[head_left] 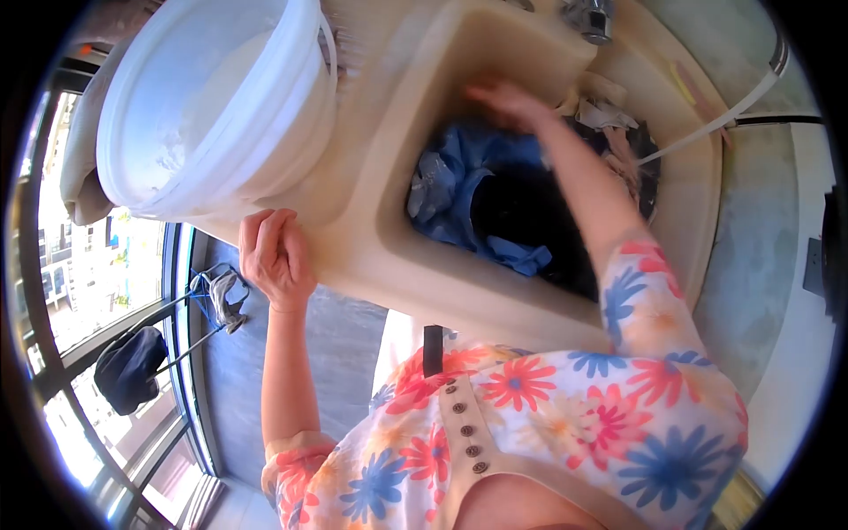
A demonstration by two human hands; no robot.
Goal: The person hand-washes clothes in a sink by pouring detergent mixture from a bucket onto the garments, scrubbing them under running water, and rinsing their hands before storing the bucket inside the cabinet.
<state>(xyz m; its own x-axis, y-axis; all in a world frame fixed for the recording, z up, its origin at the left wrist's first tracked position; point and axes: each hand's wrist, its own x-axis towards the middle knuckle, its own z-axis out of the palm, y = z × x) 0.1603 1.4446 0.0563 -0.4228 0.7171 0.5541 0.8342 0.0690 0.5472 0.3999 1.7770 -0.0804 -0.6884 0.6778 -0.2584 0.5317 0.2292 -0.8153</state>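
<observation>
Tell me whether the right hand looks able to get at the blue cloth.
Probably yes: the right hand is inside the sink, close to the blue cloth, with nothing visible between them.

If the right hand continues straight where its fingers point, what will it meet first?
Probably the sink's inner wall on the bucket side, though the right hand is blurred and depth unclear.

clothes (pixel 484 148) lie in the sink (pixel 424 276) (the bucket (pixel 221 106) sits to its left).
</observation>
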